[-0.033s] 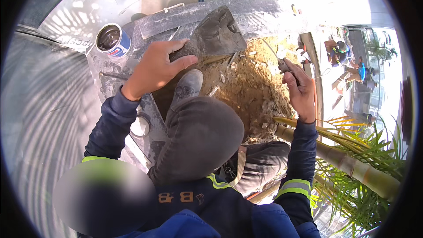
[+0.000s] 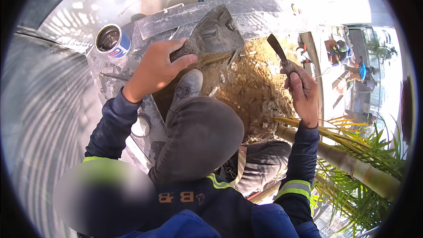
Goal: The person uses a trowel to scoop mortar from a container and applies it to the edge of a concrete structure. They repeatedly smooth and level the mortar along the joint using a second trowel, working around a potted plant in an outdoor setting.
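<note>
Dark tool [image 2: 279, 51] in right fingers [image 2: 297, 83], soil [image 2: 249, 101]

Left arm [image 2: 112, 125]: we note it rising from lower left, slanting inward to a bare wrist [image 2: 131, 93]. Left hand [image 2: 156, 68] points rightward, thumb [image 2: 184, 63] and forefinger [image 2: 176, 45] parted in a wide grip; other fingers mostly hidden from us.

Right arm [image 2: 302, 154]: we see it run nearly straight up, wrist bared. Right hand [image 2: 305, 92] is fisted in a firm grip, thumb laid forward, fingers curled. Hands well apart, right slightly lower in view.
</note>
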`<action>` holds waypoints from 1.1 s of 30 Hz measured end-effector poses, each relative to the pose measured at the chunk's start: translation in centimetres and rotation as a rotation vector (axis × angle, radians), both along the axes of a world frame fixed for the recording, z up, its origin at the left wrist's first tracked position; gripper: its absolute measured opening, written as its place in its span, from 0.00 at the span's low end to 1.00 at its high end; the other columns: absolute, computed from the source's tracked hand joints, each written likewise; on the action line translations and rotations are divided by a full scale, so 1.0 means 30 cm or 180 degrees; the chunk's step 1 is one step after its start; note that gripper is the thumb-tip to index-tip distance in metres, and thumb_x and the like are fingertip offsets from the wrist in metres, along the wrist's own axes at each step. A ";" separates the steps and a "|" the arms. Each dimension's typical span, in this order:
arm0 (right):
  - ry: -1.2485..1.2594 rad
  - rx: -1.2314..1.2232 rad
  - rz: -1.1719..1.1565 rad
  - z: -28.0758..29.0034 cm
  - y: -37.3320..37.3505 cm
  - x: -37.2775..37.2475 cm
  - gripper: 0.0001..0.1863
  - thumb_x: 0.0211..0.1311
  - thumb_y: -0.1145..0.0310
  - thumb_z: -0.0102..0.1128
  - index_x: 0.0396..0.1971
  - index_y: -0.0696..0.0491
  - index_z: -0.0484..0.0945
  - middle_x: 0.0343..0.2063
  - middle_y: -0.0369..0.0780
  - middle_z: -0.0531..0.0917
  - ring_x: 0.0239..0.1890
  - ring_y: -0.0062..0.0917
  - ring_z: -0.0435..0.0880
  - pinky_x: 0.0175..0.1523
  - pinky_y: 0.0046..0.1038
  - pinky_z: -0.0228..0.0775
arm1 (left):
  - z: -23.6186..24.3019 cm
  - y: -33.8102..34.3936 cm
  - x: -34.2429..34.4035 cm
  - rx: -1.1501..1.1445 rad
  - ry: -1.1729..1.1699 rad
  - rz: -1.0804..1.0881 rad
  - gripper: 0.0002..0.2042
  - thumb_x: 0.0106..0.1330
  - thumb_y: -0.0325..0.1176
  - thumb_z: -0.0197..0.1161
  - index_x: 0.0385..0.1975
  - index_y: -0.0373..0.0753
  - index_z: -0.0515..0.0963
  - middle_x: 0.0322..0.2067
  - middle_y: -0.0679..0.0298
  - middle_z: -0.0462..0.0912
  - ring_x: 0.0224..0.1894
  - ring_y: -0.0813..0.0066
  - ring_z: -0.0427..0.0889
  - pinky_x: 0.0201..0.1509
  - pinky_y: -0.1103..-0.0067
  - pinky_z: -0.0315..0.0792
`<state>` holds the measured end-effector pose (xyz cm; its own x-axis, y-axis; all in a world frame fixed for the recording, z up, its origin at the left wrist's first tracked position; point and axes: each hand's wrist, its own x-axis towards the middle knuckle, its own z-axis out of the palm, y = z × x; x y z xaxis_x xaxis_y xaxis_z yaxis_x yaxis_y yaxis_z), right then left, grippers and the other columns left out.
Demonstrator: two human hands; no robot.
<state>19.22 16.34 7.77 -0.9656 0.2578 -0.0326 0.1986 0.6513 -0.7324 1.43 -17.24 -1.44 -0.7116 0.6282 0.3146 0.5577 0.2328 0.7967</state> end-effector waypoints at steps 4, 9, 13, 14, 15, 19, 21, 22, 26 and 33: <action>0.0531 0.1326 0.0377 0.068 -0.188 -0.004 0.21 0.69 0.72 0.63 0.61 0.58 0.78 0.41 0.46 0.80 0.34 0.37 0.83 0.39 0.33 0.75 | -0.003 0.050 0.030 -0.0062 -0.0190 0.0295 0.30 0.67 0.43 0.70 0.57 0.19 0.76 0.36 0.42 0.86 0.27 0.72 0.84 0.41 0.75 0.76; 0.0533 0.1740 0.0324 0.016 -0.190 -0.018 0.21 0.69 0.75 0.64 0.61 0.60 0.79 0.41 0.45 0.80 0.36 0.32 0.82 0.40 0.29 0.75 | 0.055 0.081 0.044 -0.0081 -0.0744 0.0162 0.27 0.67 0.42 0.69 0.54 0.20 0.78 0.41 0.40 0.86 0.27 0.69 0.84 0.41 0.75 0.76; 0.0848 0.1581 0.0449 -0.029 -0.133 -0.027 0.23 0.63 0.73 0.68 0.60 0.53 0.81 0.41 0.43 0.81 0.29 0.34 0.83 0.32 0.33 0.74 | 0.099 0.067 0.032 -0.0097 -0.0630 -0.0128 0.26 0.65 0.40 0.70 0.54 0.22 0.78 0.44 0.40 0.86 0.36 0.58 0.87 0.44 0.71 0.76; 0.0946 0.1579 0.0460 -0.032 -0.130 -0.038 0.23 0.64 0.74 0.68 0.60 0.53 0.81 0.41 0.43 0.81 0.29 0.34 0.83 0.32 0.33 0.74 | 0.103 0.064 0.030 -0.0089 -0.0600 -0.0195 0.26 0.65 0.40 0.71 0.54 0.23 0.79 0.45 0.40 0.85 0.38 0.55 0.87 0.46 0.69 0.76; 0.1042 0.1577 0.0469 -0.035 -0.133 -0.055 0.23 0.64 0.74 0.68 0.60 0.53 0.81 0.41 0.44 0.81 0.29 0.34 0.83 0.32 0.33 0.74 | 0.109 0.066 0.032 -0.0079 -0.0434 -0.0228 0.26 0.64 0.39 0.71 0.54 0.23 0.79 0.45 0.39 0.85 0.41 0.52 0.86 0.48 0.68 0.76; 0.1355 0.1509 0.0469 -0.016 -0.150 -0.117 0.22 0.64 0.76 0.67 0.59 0.54 0.81 0.42 0.44 0.81 0.28 0.32 0.81 0.32 0.32 0.74 | 0.124 0.076 0.052 -0.0169 -0.0244 -0.0282 0.25 0.64 0.39 0.70 0.54 0.25 0.79 0.47 0.37 0.84 0.48 0.44 0.84 0.55 0.66 0.75; 0.1520 0.1527 0.0422 0.001 -0.153 -0.130 0.22 0.65 0.77 0.66 0.60 0.56 0.81 0.41 0.44 0.81 0.32 0.31 0.82 0.36 0.30 0.75 | 0.122 0.087 0.059 -0.0266 -0.0290 -0.0199 0.25 0.64 0.40 0.70 0.54 0.24 0.79 0.48 0.37 0.83 0.50 0.43 0.84 0.57 0.66 0.74; 0.1582 0.1467 0.0415 0.015 -0.154 -0.132 0.22 0.65 0.77 0.66 0.60 0.57 0.80 0.41 0.44 0.81 0.34 0.31 0.82 0.37 0.30 0.75 | 0.114 0.089 0.057 -0.0338 -0.0258 -0.0099 0.26 0.65 0.40 0.70 0.54 0.24 0.79 0.48 0.36 0.83 0.50 0.42 0.84 0.58 0.67 0.74; 0.1344 0.1285 0.0525 -0.002 -0.187 -0.054 0.23 0.65 0.77 0.66 0.60 0.57 0.80 0.41 0.44 0.81 0.35 0.32 0.82 0.38 0.29 0.76 | 0.099 0.113 0.049 -0.0071 -0.0336 0.0229 0.26 0.66 0.42 0.69 0.54 0.23 0.79 0.48 0.36 0.83 0.51 0.41 0.83 0.59 0.66 0.74; 0.1324 0.1377 0.0426 -0.112 -0.240 -0.069 0.25 0.61 0.76 0.68 0.60 0.56 0.79 0.40 0.42 0.80 0.31 0.32 0.81 0.34 0.31 0.75 | 0.130 0.137 0.058 0.0070 -0.0170 0.0248 0.24 0.65 0.38 0.70 0.53 0.22 0.79 0.48 0.37 0.83 0.52 0.41 0.83 0.59 0.66 0.74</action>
<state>17.15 9.14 4.41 -0.8998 0.0392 0.4345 -0.1511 0.9064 -0.3946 3.19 -13.12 2.45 -0.7742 0.5637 0.2880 0.4953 0.2560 0.8302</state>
